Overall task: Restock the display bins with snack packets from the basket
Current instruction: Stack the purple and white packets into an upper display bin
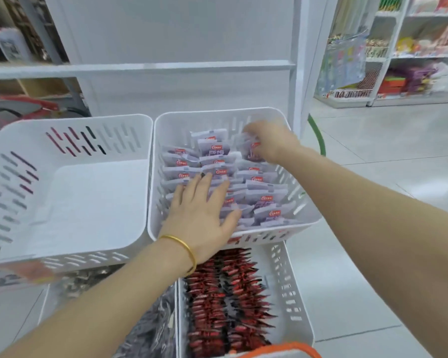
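Head view is showing both bare arms reaching forward into one white slotted bin (217, 113). The left hand (199, 210) is lying palm down, fingers straight and spread wide, pressing on the snack packets (259, 200) at the bin's near side; a gold bangle (181, 244) is circling its wrist. The right hand (269, 140) is stretching beyond it to the far right corner, fingers curling round one packet (252, 151), though blur is softening the grip. Left of the left hand, a second bin (75, 119) is standing just beside the first. Under the left wrist, a lower bin (290, 293) is holding rows of red-and-black packets (225, 301). The snack packets under both hands are looking pale lilac-white with red round logos, standing packed on edge in rows.
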`<action>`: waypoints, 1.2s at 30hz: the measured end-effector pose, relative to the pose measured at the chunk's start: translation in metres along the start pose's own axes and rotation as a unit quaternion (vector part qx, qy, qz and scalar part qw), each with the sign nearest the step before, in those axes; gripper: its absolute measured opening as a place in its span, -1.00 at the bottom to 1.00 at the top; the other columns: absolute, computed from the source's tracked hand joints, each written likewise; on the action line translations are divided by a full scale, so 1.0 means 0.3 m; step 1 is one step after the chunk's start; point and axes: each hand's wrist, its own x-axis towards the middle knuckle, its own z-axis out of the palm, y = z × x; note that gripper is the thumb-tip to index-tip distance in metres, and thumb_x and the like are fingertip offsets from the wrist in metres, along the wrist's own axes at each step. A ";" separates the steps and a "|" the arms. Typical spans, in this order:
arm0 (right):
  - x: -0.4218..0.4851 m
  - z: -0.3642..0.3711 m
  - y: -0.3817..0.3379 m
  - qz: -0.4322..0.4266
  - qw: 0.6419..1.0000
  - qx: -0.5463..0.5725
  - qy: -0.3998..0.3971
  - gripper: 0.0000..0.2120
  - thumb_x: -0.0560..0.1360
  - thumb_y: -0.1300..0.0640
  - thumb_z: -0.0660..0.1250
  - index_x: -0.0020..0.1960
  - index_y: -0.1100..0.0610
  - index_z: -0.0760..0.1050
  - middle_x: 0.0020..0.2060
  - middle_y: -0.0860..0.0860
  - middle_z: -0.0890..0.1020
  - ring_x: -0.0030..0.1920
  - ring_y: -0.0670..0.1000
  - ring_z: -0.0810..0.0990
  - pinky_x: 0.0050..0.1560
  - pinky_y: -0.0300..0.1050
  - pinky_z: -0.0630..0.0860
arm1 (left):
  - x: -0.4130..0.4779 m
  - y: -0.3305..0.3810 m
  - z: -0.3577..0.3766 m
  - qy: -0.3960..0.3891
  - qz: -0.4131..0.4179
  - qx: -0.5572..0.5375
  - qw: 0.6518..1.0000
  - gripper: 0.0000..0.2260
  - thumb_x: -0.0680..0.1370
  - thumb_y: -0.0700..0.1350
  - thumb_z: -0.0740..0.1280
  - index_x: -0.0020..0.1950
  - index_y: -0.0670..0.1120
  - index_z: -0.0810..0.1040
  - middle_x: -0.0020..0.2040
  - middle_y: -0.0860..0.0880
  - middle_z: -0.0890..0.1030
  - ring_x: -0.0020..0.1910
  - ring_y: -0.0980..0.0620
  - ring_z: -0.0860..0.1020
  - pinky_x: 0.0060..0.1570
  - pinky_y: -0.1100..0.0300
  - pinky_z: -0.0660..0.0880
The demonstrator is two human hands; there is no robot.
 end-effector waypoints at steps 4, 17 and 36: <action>0.045 0.022 0.012 0.035 0.988 0.087 -0.119 -0.58 0.53 0.33 0.19 0.39 0.18 0.36 0.24 0.10 0.47 0.24 0.11 0.43 0.09 -0.17 0.41 | -0.006 0.002 -0.003 -0.010 -0.004 0.004 1.000 -0.31 0.41 0.31 -0.26 0.53 0.13 -0.07 0.56 0.00 -0.13 0.51 0.02 -0.19 0.47 0.01 -0.24; -0.192 -0.072 -0.040 0.049 0.963 0.264 -0.009 -0.50 0.56 0.23 0.03 0.50 0.04 0.20 0.48 -0.01 0.26 0.47 0.01 0.19 0.44 -0.13 0.10 | 0.002 0.009 -0.029 0.034 0.004 0.018 0.999 -0.47 0.57 0.21 -0.08 0.48 0.04 0.19 0.52 -0.08 0.12 0.49 -0.05 0.03 0.47 0.00 -0.03; -1.428 0.533 -0.450 0.032 0.873 0.335 -0.354 -0.71 0.54 0.27 0.24 0.22 0.06 0.50 0.10 0.02 0.57 0.07 0.00 0.55 -0.01 -0.15 0.46 | -1.193 -0.142 0.083 -0.185 0.009 -0.032 0.982 -0.66 0.58 -0.04 0.20 0.32 -0.11 0.45 0.42 -0.12 0.32 0.42 -0.16 0.22 0.39 0.07 0.13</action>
